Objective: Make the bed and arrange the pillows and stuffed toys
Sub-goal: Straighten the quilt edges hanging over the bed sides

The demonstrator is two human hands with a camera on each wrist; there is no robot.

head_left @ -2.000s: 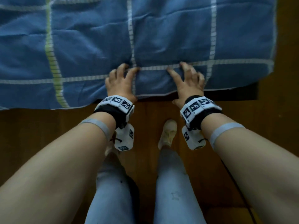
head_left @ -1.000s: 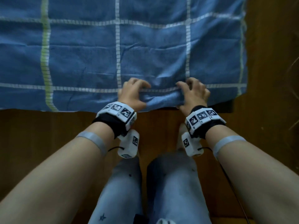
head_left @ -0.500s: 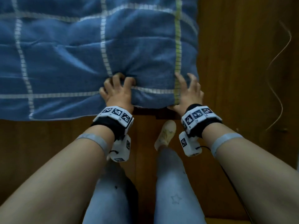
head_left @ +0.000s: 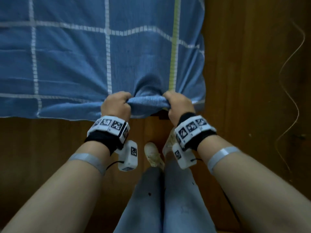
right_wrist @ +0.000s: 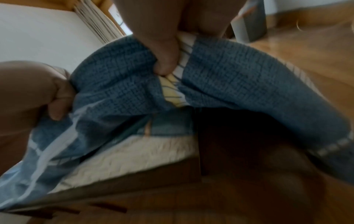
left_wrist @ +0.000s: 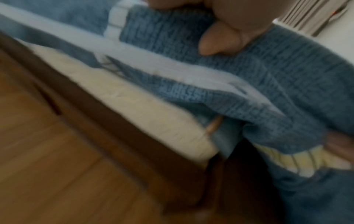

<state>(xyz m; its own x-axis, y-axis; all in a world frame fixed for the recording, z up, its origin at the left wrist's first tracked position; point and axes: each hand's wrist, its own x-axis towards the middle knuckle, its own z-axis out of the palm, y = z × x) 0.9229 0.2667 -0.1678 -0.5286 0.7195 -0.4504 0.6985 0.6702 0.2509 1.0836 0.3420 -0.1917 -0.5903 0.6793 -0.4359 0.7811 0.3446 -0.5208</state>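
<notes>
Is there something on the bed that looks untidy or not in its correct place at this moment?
Yes. The blue blanket is bunched into a tight fold at its near edge, where the left hand and right hand grip it. Creases fan out from there, and the pale mattress shows beneath the lifted edge.

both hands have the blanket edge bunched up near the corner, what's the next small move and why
Probably pull the edge back toward the body and spread the hands apart to flatten it. The left hand and right hand both grip the blanket edge, fabric is gathered into a roll between them, and creases fan out from the grip. The mattress shows bare beneath the lifted edge.
</notes>
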